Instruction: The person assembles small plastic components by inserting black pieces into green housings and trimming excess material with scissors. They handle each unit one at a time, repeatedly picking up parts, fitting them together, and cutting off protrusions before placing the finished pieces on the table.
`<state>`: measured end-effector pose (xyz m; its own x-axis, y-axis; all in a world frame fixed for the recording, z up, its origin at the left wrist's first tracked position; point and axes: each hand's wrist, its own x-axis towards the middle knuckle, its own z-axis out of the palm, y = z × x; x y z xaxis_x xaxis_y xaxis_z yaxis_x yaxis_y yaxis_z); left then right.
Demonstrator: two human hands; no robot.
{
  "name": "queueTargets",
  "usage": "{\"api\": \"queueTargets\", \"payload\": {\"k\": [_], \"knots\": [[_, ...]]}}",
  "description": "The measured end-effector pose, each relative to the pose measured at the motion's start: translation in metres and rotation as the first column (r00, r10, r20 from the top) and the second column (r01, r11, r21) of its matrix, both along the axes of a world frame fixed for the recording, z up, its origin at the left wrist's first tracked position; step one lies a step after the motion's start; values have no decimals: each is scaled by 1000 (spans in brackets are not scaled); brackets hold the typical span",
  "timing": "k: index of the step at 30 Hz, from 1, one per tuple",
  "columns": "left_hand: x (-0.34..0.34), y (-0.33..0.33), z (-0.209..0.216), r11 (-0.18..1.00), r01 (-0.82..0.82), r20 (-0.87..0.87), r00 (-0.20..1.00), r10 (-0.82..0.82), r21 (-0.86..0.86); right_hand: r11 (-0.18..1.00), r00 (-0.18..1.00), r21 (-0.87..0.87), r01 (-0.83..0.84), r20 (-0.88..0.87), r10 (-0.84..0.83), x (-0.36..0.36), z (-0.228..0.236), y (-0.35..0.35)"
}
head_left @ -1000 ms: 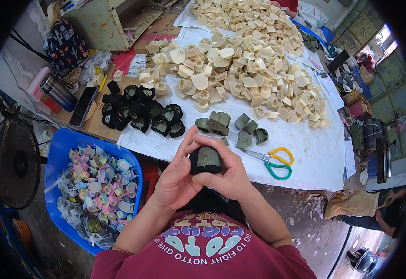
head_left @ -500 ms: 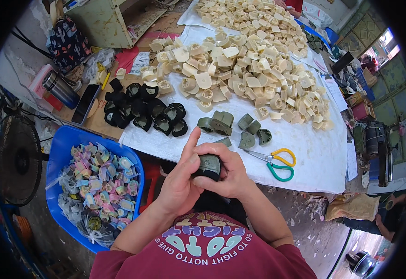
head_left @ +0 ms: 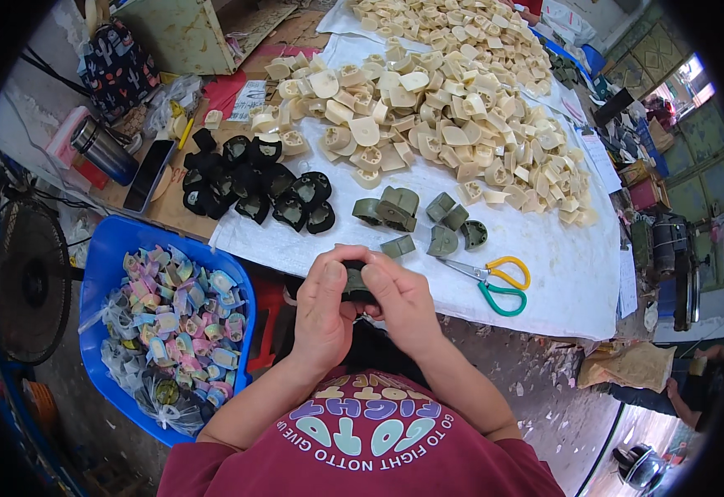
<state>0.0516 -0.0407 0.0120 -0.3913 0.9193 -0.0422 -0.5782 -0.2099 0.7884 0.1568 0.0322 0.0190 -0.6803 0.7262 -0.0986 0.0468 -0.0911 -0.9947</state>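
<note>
A dark green rounded block with a black covering (head_left: 357,284) is between my two hands, just off the table's front edge. My left hand (head_left: 322,313) grips its left side, and my right hand (head_left: 401,305) closes round the right; both thumbs press near its top. The fingers hide most of the block. Beyond my hands, several bare green blocks (head_left: 397,209) lie on the white sheet (head_left: 312,253). To their left is a cluster of similar blocks covered in black (head_left: 277,180). Scissors (head_left: 494,282) with yellow and green handles rest right of my hands.
A big heap of cream moulded pieces (head_left: 461,108) covers the far table. At left below the table, a blue tub (head_left: 90,302) holds pastel pieces and plastic bags. A phone (head_left: 148,176) and steel flask (head_left: 106,149) stand at the table's left. A fan (head_left: 24,277) is further left.
My hands have tilted the block and wrapped more tightly round it. My left index finger, raised before, is now folded over it, and both thumbs are on top.
</note>
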Motion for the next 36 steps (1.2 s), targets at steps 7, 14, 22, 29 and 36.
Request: {"api": "queueTargets", "payload": {"k": [7,14,22,29,36], "knots": [[-3,3,-3,989,-136,171,975,144,-55,983,991,-172,-68,-126,47,-17,-4,0],[-29,3,-25,969,-194,0,981,196,-152,894,996,439,91,-20,-92,-40,-36,-17],[-205,61,-29,695,-644,-946,-190,261,321,991,990,-34,127,58,-125,3,-56,-7],[-239,69,-60,735,-607,-953,-205,225,304,931,838,320,-177,544,-28,43,-72,-30],[-143,19,-17,807,-454,-926,-158,343,376,842,723,403,-359,690,-23,11,-98,-45]]}}
